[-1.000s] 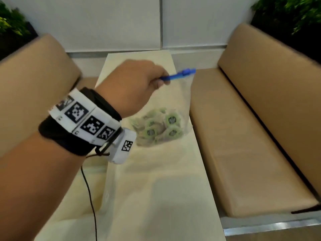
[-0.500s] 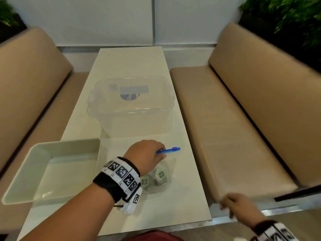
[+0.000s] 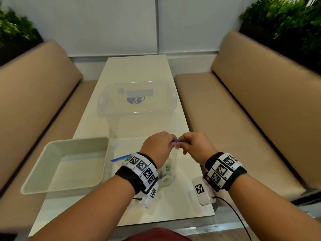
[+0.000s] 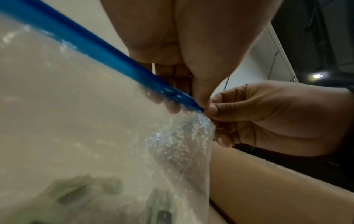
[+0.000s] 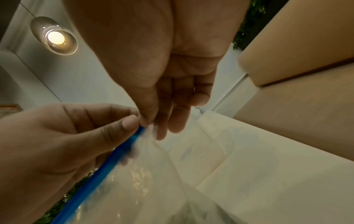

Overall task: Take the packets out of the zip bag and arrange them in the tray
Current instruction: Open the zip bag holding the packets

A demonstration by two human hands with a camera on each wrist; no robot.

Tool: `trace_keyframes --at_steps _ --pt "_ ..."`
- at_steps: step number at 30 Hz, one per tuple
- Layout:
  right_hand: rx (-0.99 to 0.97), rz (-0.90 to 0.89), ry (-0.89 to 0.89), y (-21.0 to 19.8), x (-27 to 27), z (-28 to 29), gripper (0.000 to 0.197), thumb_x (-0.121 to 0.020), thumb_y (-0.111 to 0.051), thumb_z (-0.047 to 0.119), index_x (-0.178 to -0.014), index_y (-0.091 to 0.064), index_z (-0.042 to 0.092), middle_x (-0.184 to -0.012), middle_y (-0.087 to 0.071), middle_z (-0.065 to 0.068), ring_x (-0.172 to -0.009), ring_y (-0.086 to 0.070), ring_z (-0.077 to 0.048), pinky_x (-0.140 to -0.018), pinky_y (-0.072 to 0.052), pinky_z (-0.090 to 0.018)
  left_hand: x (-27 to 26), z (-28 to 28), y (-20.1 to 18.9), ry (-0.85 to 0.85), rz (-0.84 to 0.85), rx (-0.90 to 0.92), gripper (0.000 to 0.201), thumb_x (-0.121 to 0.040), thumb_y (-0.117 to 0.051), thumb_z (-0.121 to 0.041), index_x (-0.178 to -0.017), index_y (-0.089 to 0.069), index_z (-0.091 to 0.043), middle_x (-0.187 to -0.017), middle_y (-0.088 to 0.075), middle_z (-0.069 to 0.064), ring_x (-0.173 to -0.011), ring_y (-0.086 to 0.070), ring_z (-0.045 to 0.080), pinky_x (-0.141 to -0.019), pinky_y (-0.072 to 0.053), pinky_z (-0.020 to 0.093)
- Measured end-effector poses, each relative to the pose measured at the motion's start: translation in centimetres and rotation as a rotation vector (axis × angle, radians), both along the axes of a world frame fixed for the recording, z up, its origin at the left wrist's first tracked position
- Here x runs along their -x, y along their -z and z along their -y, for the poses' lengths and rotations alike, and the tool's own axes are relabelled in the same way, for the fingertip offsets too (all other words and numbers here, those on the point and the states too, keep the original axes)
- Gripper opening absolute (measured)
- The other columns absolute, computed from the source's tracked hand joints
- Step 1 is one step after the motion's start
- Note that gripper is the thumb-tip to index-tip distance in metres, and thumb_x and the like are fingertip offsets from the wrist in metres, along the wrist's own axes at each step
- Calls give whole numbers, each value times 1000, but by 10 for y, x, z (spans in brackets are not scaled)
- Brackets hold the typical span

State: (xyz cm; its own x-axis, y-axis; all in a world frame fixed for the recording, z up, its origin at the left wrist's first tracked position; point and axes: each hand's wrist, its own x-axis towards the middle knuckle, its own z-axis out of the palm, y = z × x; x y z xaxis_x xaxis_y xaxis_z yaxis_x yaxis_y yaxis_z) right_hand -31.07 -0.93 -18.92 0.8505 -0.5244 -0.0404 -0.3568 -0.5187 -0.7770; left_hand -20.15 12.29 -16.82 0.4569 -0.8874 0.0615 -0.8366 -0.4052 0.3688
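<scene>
Where hands meet: white table btwn benches

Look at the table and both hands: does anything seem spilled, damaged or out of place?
Nothing stands out. The packets are inside the zip bag, both hands pinch its blue strip, and the tray sits level.

Head cam overhead; wrist cams close-up

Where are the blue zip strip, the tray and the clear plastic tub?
blue zip strip (image 4: 91, 45): left wrist view, middle of the strip.
tray (image 3: 52, 186): head view, near rim.
clear plastic tub (image 3: 139, 112): head view, front rim.
</scene>
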Motion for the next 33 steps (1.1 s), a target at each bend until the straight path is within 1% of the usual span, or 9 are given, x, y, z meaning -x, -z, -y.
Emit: trace_keyframes --at_steps 4,12,15,19,22,24,26,29,33 --pt "70 25 -8 -3 -1 2 17 -86 -72 22 -69 -72 22 -59 -68 5 -52 -63 -14 -49 -37 -10 -3 0 2 -12 30 23 25 -100 -46 -35 -108 -68 -25 -96 -62 -2 -90 -58 19 -78 -44 32" --pt "90 -1 101 -11 24 20 13 -90 -70 25 -79 -73 21 -48 -58 11 -39 -49 1 -44 -36 -8 -56 -52 0 -151 55 79 18 -98 -52 -27 -102 -68 -21 -95 -64 -2 -91 -58 21 -82 -47 38" --pt "92 2 94 -9 36 25 12 -89 -71 26 -77 -72 23 -51 -59 7 -41 -48 0 -45 -37 -10 -82 -81 0 -229 74 70 13 -96 -56 -26 -99 -69 -24 -93 -65 -4 -90 -58 21 -81 -46 38" --pt "85 -32 -50 -6 32 18 13 -87 -73 31 -74 -72 30 -59 -63 19 -54 -54 -1 -53 -40 -13 -95 -89 5 -289 82 152 11 -94 -60 -24 -99 -70 -24 -95 -66 -3 -89 -61 23 -80 -47 37" --pt "71 -69 -167 -9 18 11 17 -87 -68 48 -87 -70 31 -75 -69 11 -66 -58 -5 -62 -47 -19 -99 -90 5 -422 189 164 22 -90 -61 -45 -102 -64 -27 -98 -63 -6 -92 -60 23 -79 -46 38" --pt "4 -32 -171 -13 5 7 22 -94 -58 48 -104 -64 30 -88 -72 11 -79 -66 -8 -68 -50 -22 -98 -91 -2 -534 214 83 41 -86 -49 -67 -84 -58 -27 -81 -61 -9 -80 -58 21 -73 -47 36" --pt "-59 -21 -152 -15 -9 4 23 -98 -52 43 -112 -60 26 -94 -73 8 -83 -68 -11 -70 -49 -24 -94 -89 -10 -590 139 -63 64 -84 -34 -77 -64 -52 -19 -61 -58 -2 -67 -58 25 -62 -44 31" --pt "-19 -107 -206 -17 -34 0 32 -95 -57 47 -118 -58 25 -99 -72 8 -86 -69 -11 -77 -55 -31 -85 -77 -11 -531 54 -217 78 -83 -25 -81 -50 -47 -14 -51 -53 5 -53 -54 25 -51 -38 28" --pt "68 -207 -267 -22 -62 -13 38 -89 -68 35 -121 -55 20 -96 -73 4 -81 -66 -11 -79 -52 -27 -76 -58 -4 -516 -6 -257 69 -84 -41 -73 -59 -58 -12 -57 -57 5 -54 -56 22 -49 -38 27"
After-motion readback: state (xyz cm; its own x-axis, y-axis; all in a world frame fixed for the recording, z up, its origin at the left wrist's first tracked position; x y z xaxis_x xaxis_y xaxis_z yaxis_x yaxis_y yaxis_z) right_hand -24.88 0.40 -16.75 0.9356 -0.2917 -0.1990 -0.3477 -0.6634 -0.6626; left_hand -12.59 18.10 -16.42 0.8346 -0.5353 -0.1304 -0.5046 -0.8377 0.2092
